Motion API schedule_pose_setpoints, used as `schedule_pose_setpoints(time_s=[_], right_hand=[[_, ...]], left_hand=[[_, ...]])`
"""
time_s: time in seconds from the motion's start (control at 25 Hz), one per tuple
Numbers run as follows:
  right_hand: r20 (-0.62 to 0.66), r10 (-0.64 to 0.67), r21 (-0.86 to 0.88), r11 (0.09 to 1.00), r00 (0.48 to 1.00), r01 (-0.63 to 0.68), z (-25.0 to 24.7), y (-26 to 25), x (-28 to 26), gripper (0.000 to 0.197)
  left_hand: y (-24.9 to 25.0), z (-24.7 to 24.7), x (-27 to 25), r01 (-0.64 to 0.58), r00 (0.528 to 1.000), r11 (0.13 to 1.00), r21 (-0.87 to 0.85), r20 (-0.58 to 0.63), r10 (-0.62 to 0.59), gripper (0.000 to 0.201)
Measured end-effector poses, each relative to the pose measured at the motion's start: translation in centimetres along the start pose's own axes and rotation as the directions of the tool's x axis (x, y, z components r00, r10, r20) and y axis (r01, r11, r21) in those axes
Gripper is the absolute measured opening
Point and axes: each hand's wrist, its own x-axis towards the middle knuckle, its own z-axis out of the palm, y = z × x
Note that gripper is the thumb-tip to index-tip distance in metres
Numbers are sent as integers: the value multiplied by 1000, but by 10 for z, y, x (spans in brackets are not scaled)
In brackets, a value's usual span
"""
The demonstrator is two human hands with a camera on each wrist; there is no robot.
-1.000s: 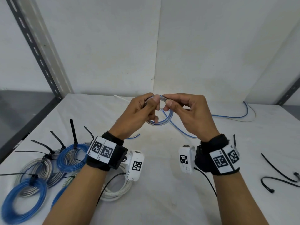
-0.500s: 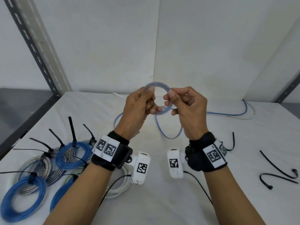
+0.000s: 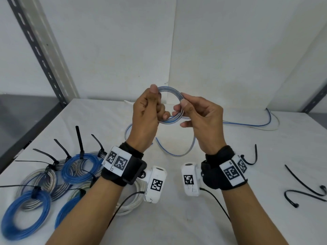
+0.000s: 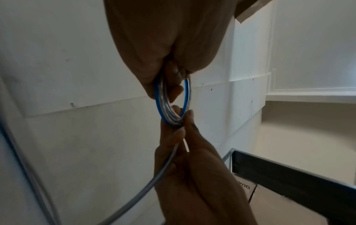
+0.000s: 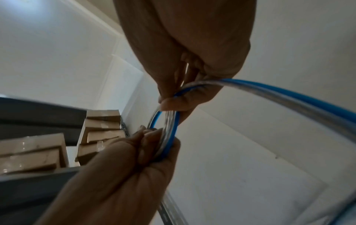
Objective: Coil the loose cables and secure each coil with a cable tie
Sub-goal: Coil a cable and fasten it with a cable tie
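both hands up off table: l hand [image 3: 146, 114] & r hand [image 3: 200, 119] pinch blue/clear coil [image 3: 170, 105].

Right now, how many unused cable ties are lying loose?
3 loose ties: one hooked beside the right wrist, two at far right. More may hide under the arms.

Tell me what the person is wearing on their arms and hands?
Nothing covers the left hand or the right hand, and no sleeves show. Each wrist has a black strap: left strap, right strap. White tags with black square codes sit on both straps. A small white camera hangs under the left wrist, another camera under the right, each trailing a thin black wire.
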Motion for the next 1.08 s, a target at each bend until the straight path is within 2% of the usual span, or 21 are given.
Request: schedule_pose_setpoints(time_s=[0.08,0.16,0.24,0.32,0.4,0.48,0.6,0.68,0.76,0.8,0.92,1.0,1.08], right_hand=[[-9,-10,-16,1000,1000,10,-4,1,2,20],[81,-20,-101,994,997,28,-17,-1,6,17],[207,-6,-235,970,978,56,-25,-5,7,16],[226,1,-256,965,974,58,-25,-5,6,17],[143,-23,-161,986,989,47,-20,-5,4,20],[71,-24,-54,998,997,27,-11,-3,1,22],[24,12,58,998,1000,-14,5,2,-7,25],[-10,0,44,999,1000,0,4,3,-7,25],[34,-30,-53,998,999,32,-8,-1,-1,22],[105,-30,-130,991,994,43,-15,-3,1,21],[331,30,-373,922,943,101,-26,-8,1,17],[354,41,-430,894,934,123,-28,-8,0,17],[327,23,-405,906,945,118,-28,-9,0,17]], left_hand=[[0,-3,2,85,996,996,-10,34,-84,40],[3,-12,5,163,975,979,119,131,-178,41],[4,-17,4,98,954,912,398,224,-201,44],[5,-15,0,-18,957,865,501,259,-130,44],[5,-11,-1,-83,981,903,422,192,1,38],[5,-9,1,-84,995,967,242,74,68,37],[3,-3,2,-42,999,999,-23,-17,41,38],[3,-4,1,22,999,999,-26,24,-22,37],[5,-12,4,85,987,988,132,123,-101,34],[6,-17,4,90,971,964,250,195,-141,33],[7,-26,3,25,902,862,506,361,-237,35],[9,-29,2,-19,886,818,575,389,-253,31],[12,-29,2,-54,887,813,580,402,-227,24]])
